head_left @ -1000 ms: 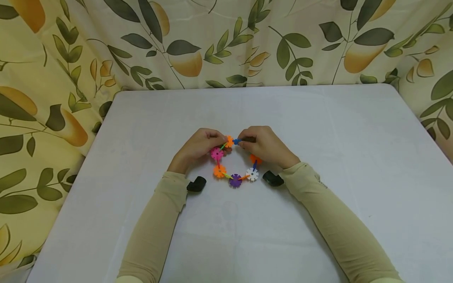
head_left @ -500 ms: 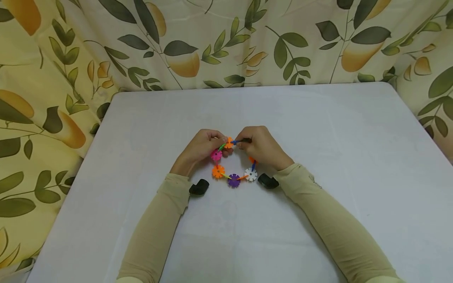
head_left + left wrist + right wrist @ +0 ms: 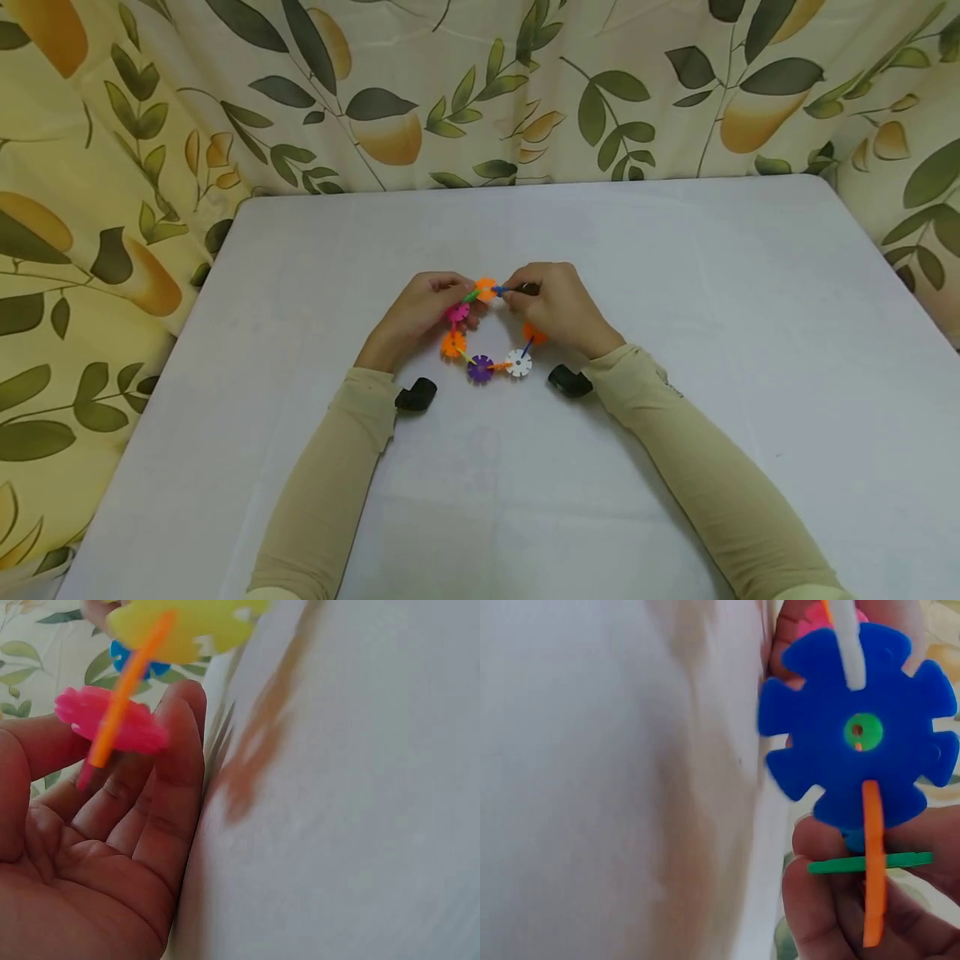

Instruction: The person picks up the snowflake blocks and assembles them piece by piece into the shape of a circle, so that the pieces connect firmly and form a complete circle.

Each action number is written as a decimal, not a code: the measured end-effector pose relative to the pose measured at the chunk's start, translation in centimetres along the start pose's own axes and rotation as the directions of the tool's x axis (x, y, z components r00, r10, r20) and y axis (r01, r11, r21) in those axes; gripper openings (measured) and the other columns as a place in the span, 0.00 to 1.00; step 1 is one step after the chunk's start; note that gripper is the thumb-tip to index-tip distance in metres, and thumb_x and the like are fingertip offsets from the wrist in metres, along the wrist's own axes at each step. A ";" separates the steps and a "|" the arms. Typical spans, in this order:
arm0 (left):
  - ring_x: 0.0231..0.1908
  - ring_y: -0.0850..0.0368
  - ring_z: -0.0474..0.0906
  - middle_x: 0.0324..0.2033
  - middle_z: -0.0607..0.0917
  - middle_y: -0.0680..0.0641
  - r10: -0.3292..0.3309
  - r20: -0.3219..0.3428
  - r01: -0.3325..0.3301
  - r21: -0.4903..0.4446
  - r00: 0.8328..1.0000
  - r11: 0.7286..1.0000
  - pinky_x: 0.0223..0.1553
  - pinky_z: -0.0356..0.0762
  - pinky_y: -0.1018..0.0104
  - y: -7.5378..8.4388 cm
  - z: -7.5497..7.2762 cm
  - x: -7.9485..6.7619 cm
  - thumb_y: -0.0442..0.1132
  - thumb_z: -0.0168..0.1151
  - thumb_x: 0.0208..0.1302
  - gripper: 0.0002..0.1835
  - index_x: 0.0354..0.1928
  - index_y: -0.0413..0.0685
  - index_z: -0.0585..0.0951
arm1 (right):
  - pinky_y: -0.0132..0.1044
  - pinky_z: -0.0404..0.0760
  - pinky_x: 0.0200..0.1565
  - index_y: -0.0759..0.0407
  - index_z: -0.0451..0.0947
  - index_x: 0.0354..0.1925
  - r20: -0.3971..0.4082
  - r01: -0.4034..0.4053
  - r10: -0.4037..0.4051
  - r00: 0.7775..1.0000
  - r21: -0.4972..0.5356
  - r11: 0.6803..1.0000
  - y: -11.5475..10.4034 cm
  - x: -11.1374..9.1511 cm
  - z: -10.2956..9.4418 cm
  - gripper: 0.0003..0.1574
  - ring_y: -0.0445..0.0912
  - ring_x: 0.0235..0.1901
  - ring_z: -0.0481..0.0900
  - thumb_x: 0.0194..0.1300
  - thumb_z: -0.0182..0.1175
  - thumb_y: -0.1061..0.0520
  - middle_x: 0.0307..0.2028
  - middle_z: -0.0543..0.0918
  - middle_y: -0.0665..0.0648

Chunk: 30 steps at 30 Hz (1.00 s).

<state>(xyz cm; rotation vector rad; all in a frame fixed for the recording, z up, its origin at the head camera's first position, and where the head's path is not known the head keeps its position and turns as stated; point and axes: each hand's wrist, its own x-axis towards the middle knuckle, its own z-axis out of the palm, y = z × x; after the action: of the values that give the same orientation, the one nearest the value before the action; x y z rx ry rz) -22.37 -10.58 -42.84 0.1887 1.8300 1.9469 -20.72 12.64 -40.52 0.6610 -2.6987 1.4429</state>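
Note:
In the head view, several notched plastic discs are joined edge to edge in a looped chain: a pink disc [image 3: 458,312], a purple disc [image 3: 481,368], a white disc [image 3: 518,363] and orange ones among them. My left hand [image 3: 420,312] grips the chain's upper left, beside the top orange disc [image 3: 487,289]. A blue disc [image 3: 500,291], seen edge-on against that orange one, is pinched by my right hand [image 3: 562,304]. In the left wrist view, a pink disc [image 3: 112,720] lies at the left thumb and fingers. A large blue disc [image 3: 855,727] partly hides the right fingers in the right wrist view.
The white-covered table [image 3: 637,467] extends around both arms. A black device [image 3: 416,395] sits at the left wrist and another black device [image 3: 570,382] at the right. A leaf-patterned curtain [image 3: 480,33] hangs behind and at the sides.
Both hands stay close together at the top of the loop. The chain's lower part has shifted left and slightly up, and the top orange disc has risen a little.

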 end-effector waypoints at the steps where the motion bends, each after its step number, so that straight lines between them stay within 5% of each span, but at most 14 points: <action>1: 0.30 0.53 0.87 0.40 0.90 0.36 0.006 0.001 -0.006 0.001 1.000 1.000 0.39 0.87 0.64 0.0 -0.1 0.0 0.33 0.54 0.84 0.13 0.54 0.27 0.82 | 0.35 0.81 0.36 0.69 0.90 0.39 -0.015 -0.007 0.007 1.000 0.005 1.000 0.0 0.0 -0.1 0.05 0.50 0.31 0.86 0.71 0.68 0.69 0.35 0.90 0.61; 8: 0.37 0.58 0.88 0.38 0.92 0.43 -0.005 -0.065 0.010 0.079 0.998 0.997 0.45 0.83 0.69 0.2 -0.5 0.1 0.37 0.56 0.84 0.15 0.58 0.30 0.82 | 0.31 0.79 0.31 0.69 0.89 0.40 -0.120 -0.077 0.078 0.990 0.009 0.997 0.6 0.1 -0.4 0.06 0.52 0.28 0.86 0.72 0.65 0.68 0.30 0.89 0.61; 19: 0.25 0.53 0.84 0.32 0.89 0.42 0.033 -0.076 -0.029 0.059 0.997 0.998 0.32 0.87 0.64 0.1 -0.6 0.3 0.31 0.57 0.81 0.15 0.62 0.29 0.79 | 0.27 0.76 0.25 0.70 0.88 0.40 -0.279 -0.179 0.181 0.943 0.034 0.983 1.2 0.2 -0.5 0.08 0.54 0.28 0.89 0.72 0.64 0.66 0.35 0.90 0.65; 25: 0.28 0.53 0.87 0.34 0.88 0.39 0.074 -0.149 -0.067 0.048 0.986 0.997 0.36 0.88 0.63 -0.2 -0.3 0.5 0.25 0.57 0.78 0.12 0.58 0.26 0.80 | 0.27 0.76 0.25 0.70 0.88 0.42 -0.307 -0.249 0.241 0.921 0.014 0.968 1.4 0.2 -0.4 0.08 0.53 0.28 0.90 0.73 0.65 0.65 0.36 0.90 0.64; 30: 0.33 0.53 0.88 0.40 0.87 0.35 0.078 -0.219 -0.075 0.023 0.973 0.997 0.43 0.88 0.62 -0.4 -0.3 0.7 0.25 0.56 0.79 0.13 0.58 0.26 0.81 | 0.34 0.77 0.32 0.69 0.89 0.45 -0.280 -0.287 0.262 0.923 -0.048 0.957 1.6 0.2 -0.4 0.12 0.53 0.33 0.85 0.74 0.63 0.62 0.36 0.90 0.63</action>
<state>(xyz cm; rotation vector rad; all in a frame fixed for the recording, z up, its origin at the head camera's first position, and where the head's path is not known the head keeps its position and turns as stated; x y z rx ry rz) -22.98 -10.55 -43.40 0.0499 2.0038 2.0787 -21.60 13.67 -41.46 0.0688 -2.6921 1.3350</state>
